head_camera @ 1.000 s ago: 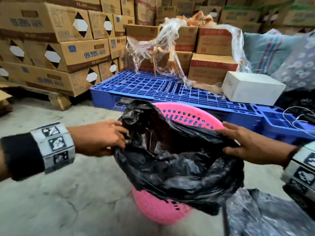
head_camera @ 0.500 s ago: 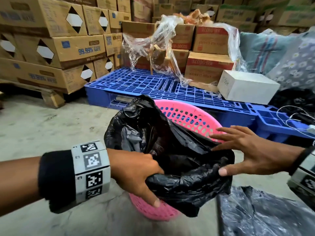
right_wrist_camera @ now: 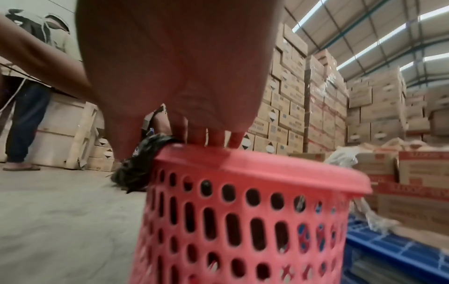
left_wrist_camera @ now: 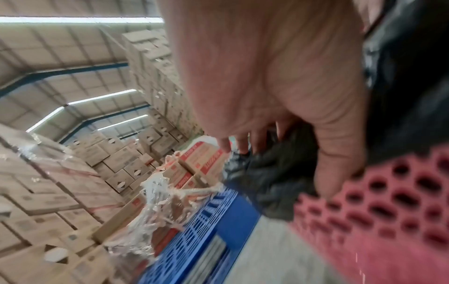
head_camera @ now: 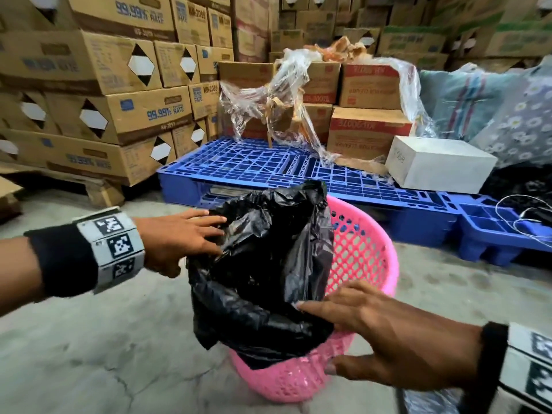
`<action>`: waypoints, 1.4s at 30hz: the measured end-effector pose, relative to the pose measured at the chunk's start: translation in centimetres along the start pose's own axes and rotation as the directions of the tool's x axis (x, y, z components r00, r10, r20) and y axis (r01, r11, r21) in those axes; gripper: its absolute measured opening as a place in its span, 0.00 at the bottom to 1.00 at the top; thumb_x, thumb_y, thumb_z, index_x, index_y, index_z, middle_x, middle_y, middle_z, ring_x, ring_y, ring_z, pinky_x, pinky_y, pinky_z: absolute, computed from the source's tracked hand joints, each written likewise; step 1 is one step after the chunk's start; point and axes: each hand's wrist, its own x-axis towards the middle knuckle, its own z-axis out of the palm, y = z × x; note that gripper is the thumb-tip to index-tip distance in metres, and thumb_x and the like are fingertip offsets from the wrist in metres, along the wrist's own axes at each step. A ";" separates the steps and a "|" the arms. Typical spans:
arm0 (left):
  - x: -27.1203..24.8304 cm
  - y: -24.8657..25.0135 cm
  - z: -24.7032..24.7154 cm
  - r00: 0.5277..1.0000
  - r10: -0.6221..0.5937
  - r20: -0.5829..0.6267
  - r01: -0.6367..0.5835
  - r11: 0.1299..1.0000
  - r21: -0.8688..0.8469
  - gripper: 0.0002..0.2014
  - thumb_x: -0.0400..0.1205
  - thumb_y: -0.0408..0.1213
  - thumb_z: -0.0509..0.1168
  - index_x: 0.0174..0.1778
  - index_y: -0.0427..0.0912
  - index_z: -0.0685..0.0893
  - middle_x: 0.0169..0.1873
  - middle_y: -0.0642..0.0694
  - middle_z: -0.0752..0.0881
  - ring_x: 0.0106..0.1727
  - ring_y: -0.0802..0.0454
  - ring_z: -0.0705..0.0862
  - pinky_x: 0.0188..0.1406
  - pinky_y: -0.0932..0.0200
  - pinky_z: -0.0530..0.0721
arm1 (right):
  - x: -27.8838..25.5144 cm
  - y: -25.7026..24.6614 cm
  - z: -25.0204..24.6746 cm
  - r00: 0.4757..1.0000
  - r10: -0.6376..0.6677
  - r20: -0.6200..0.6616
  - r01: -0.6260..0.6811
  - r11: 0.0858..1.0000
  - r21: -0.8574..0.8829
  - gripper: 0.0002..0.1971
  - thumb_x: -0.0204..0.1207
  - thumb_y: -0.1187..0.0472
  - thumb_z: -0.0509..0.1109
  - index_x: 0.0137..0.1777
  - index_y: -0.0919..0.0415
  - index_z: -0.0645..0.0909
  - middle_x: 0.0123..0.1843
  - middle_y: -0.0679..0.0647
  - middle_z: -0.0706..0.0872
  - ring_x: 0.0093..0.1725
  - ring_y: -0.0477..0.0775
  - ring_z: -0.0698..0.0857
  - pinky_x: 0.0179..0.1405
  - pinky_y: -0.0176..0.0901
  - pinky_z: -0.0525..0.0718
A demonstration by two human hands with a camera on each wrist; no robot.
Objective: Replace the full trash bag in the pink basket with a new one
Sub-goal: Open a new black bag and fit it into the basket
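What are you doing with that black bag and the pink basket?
A person is fitting a black trash bag into the pink basket on the warehouse floor. The left hand lies with straight fingers against the bag's left side. The right hand reaches to the near rim, fingers stretched over the bag's edge and thumb outside the basket wall. The bag covers the left and near rim only; the far right rim is bare.
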 end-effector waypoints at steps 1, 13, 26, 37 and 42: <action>-0.5 0.3 -0.5 1.000 -0.004 -0.024 0.002 0.995 -0.103 0.36 0.71 0.40 0.66 0.77 0.55 0.64 0.83 0.49 0.53 0.83 0.52 0.36 0.79 0.51 0.34 | 0.2 0.5 -0.5 1.000 0.002 -0.008 -0.002 1.000 -0.017 0.35 0.74 0.41 0.66 0.79 0.46 0.60 0.63 0.48 0.81 0.62 0.41 0.69 0.65 0.27 0.55; -0.5 8.7 0.6 0.799 0.057 -0.598 -0.295 0.904 -0.309 0.15 0.76 0.58 0.61 0.48 0.54 0.82 0.44 0.57 0.88 0.62 0.55 0.74 0.67 0.53 0.60 | -2.4 7.5 -3.4 0.981 0.141 0.133 -0.094 0.946 -0.309 0.29 0.67 0.25 0.51 0.54 0.40 0.82 0.55 0.34 0.86 0.60 0.37 0.78 0.70 0.37 0.61; 1.5 3.6 -1.9 0.823 -0.264 -0.504 -0.122 0.783 -0.609 0.30 0.72 0.54 0.49 0.65 0.49 0.82 0.55 0.47 0.88 0.59 0.49 0.82 0.62 0.54 0.75 | 4.9 3.6 -3.0 1.000 0.011 -0.009 -0.013 0.964 -0.266 0.20 0.82 0.49 0.56 0.66 0.61 0.76 0.65 0.61 0.82 0.63 0.60 0.80 0.63 0.56 0.78; 0.2 8.9 -2.2 0.859 -0.219 -0.462 -0.199 0.689 -0.696 0.10 0.76 0.48 0.59 0.40 0.48 0.82 0.33 0.54 0.82 0.38 0.55 0.80 0.38 0.51 0.79 | -0.6 6.7 -3.4 0.991 0.131 -0.017 -0.131 0.991 -0.033 0.16 0.76 0.41 0.60 0.43 0.52 0.80 0.37 0.47 0.86 0.35 0.48 0.83 0.37 0.47 0.82; -2.0 9.9 -1.8 0.785 -0.157 -0.599 -0.322 0.723 -0.612 0.12 0.73 0.55 0.67 0.38 0.51 0.76 0.32 0.58 0.75 0.37 0.60 0.74 0.35 0.60 0.73 | -3.6 5.2 -2.5 0.987 -0.029 -0.160 0.009 0.992 -0.126 0.22 0.68 0.32 0.67 0.40 0.51 0.74 0.37 0.40 0.72 0.34 0.45 0.75 0.28 0.45 0.78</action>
